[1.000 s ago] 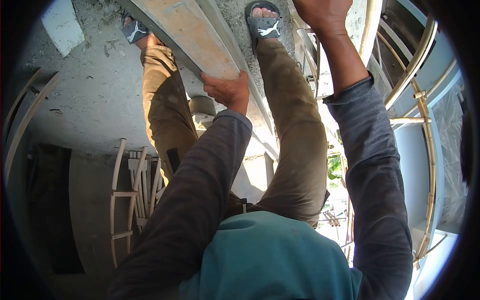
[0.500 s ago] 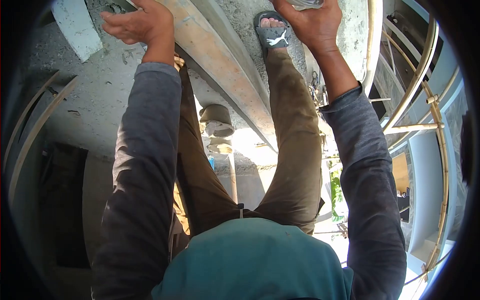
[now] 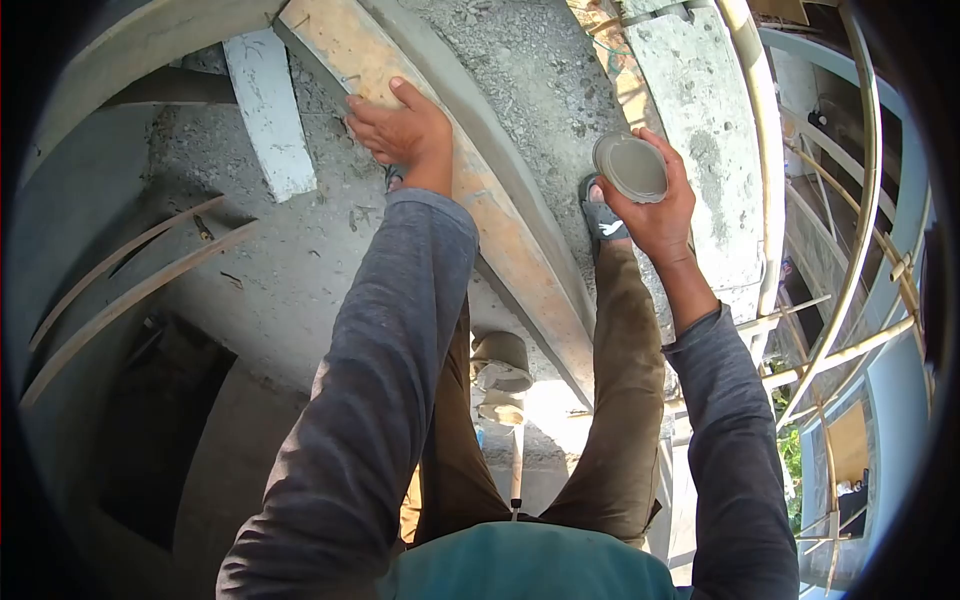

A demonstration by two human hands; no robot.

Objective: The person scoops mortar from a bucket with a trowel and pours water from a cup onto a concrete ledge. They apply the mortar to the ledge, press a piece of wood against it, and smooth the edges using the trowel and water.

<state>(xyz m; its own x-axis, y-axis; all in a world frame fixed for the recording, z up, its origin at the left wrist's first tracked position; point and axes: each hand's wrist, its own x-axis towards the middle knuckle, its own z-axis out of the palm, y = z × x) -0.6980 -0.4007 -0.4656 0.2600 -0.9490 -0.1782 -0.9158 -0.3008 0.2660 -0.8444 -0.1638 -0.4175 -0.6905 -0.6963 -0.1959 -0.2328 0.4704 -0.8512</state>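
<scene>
Currently grips a round grey tub [image 3: 632, 168] in the right hand [image 3: 668, 215], right of the long plank [image 3: 520, 265] slanting from upper left toward the legs [image 3: 625, 350], and holds the nearer left hand [image 3: 408, 135] loosely open at the plank's left edge.

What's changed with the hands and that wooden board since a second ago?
The left hand let go of the wooden board, moved out left, and is now back at it, near the nails. The right hand has come fully into view, holding a round container of grey paste. The board still lies between the legs.
</scene>
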